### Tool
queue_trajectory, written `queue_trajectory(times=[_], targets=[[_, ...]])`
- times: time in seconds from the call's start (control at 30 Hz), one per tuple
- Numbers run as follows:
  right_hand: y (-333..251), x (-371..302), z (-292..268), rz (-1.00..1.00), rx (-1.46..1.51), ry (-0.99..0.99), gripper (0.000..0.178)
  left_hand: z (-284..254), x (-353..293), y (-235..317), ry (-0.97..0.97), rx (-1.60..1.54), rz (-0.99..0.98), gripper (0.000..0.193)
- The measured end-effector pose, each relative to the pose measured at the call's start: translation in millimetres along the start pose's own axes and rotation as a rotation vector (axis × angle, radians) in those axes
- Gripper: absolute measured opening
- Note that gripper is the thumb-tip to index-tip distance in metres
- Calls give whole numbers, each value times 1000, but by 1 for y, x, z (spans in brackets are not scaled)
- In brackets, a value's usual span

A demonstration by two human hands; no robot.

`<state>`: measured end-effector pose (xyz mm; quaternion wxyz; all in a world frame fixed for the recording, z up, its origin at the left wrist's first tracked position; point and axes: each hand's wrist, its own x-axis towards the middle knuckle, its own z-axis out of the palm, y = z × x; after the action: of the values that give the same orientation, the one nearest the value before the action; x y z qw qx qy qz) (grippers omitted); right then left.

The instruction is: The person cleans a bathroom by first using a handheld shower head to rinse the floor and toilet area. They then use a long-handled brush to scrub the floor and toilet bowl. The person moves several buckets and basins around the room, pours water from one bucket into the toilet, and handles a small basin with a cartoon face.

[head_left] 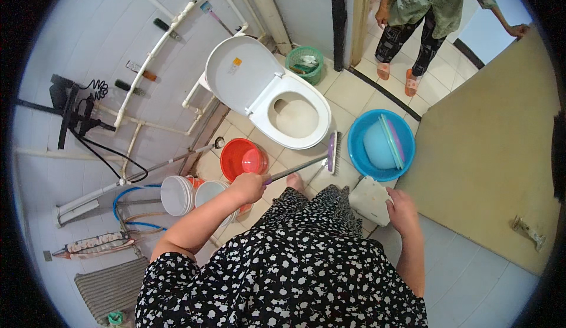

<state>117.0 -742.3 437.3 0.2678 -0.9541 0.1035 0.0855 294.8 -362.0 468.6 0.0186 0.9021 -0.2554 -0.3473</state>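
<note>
My left hand point(249, 188) is closed around the grey handle of a long-handled scrub brush point(299, 167). Its purple and white head point(333, 152), bristles facing right, is by the front of the white toilet point(312, 136). The toilet's lid point(242, 68) and seat are raised or folded back, and the bowl is visible. On my right side, my right hand point(404, 211) has its fingers curled at the edge of a white flat slab-like thing point(368, 203), whose kind I cannot make out. Beyond that slab stands a blue basin point(355, 162) with smaller basins inside.
Left of the toilet are a red bucket point(229, 162) and white buckets point(175, 195). A green basket point(319, 71) stands behind it. Pipes point(154, 54) and a long pole point(147, 170) line the left wall. Another person point(430, 10) stands at the doorway beside the open door point(489, 133).
</note>
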Motion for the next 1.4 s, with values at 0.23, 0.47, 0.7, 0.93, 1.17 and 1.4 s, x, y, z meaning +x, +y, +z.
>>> queue_trajectory(times=[0.23,0.47,0.7,0.93,1.17,1.4], targets=[[-47,78,-3,-86,49,-76,35,-31,79,-11,36,-92,96,31],[-125,225,30,-257,275,-130,51,-112,150,-5,77,-14,195,40],[-153,318,71,-309,323,95,58,-181,196,27,129,98,370,34],[-102,390,59,-168,425,186,24,-207,260,67,198,-23,279,28],[-39,481,57,-392,444,-19,17,-200,342,77,210,-252,93,29],[47,543,174,-583,370,-157,18,-113,408,71,134,-508,-145,36]])
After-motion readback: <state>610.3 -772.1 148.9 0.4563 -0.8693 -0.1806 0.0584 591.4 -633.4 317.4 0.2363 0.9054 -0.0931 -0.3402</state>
